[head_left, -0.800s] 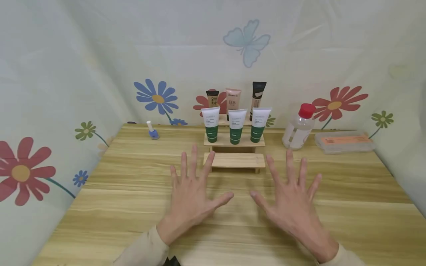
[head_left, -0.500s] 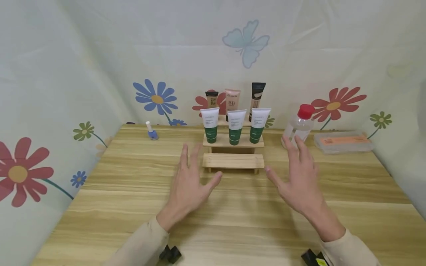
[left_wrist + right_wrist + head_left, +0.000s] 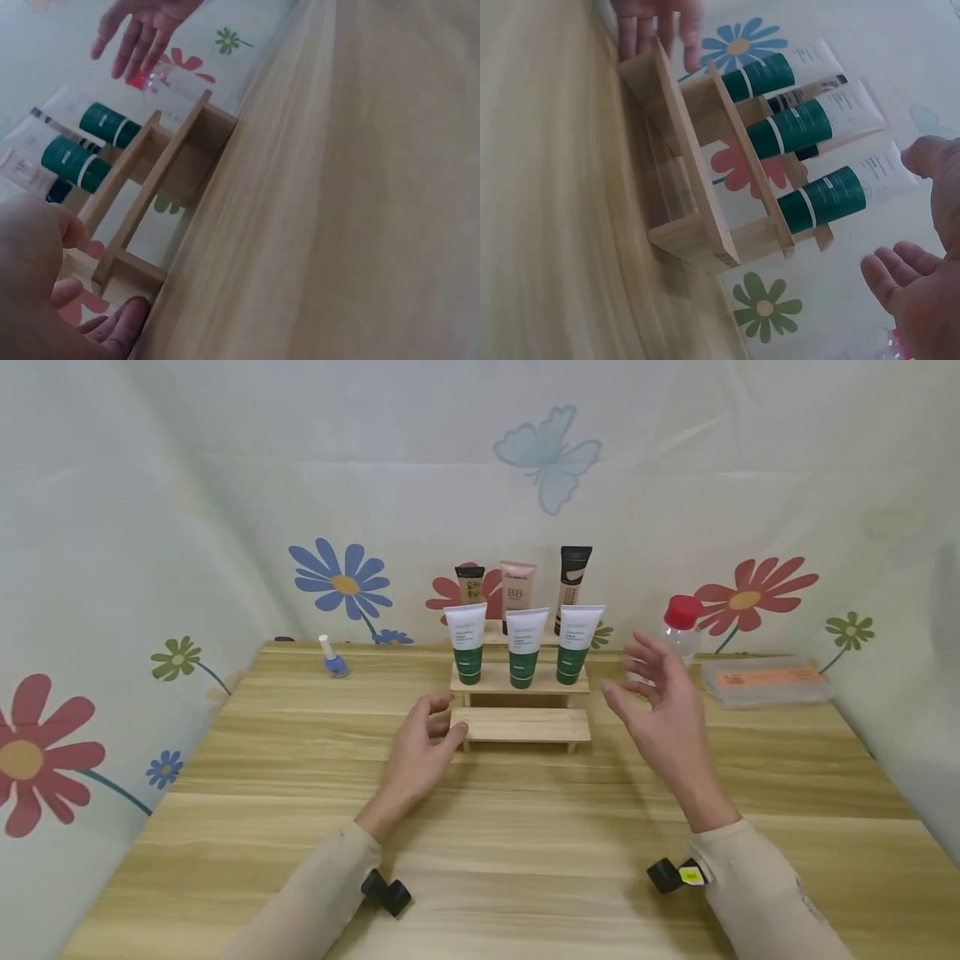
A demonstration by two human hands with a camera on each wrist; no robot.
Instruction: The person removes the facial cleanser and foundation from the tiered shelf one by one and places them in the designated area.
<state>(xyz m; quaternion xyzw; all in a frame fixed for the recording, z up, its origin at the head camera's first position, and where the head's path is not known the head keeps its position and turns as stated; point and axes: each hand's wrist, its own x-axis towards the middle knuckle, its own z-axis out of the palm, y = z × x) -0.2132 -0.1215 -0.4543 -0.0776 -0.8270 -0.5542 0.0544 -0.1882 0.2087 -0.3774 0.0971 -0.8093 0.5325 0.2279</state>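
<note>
A three-step wooden display rack (image 3: 521, 727) stands at the back middle of the table. My left hand (image 3: 420, 747) is at its left end, with the fingers bent and the thumb tip right at the front corner of the lowest step. To the right of the rack, my right hand (image 3: 667, 727) is raised with loosely curved fingers and holds nothing. Three white-and-green squeeze tubes (image 3: 522, 652) stand on the middle step. Behind them on the top step are a black-topped tube (image 3: 471, 583), a pink BB cream tube (image 3: 517, 587) and a taller black-ended tube (image 3: 573, 577).
A clear bottle with a red cap (image 3: 683, 612) stands behind my right hand, partly hidden. A flat clear plastic case (image 3: 768, 682) lies at the back right. A blue nail polish bottle (image 3: 335, 663) with a white cap stands at the back left. A flowered curtain (image 3: 420, 468) hangs behind.
From spread fingers over the table, my left hand has reached the rack's left end with its fingers bending. My right hand has turned sideways and its fingers have curved.
</note>
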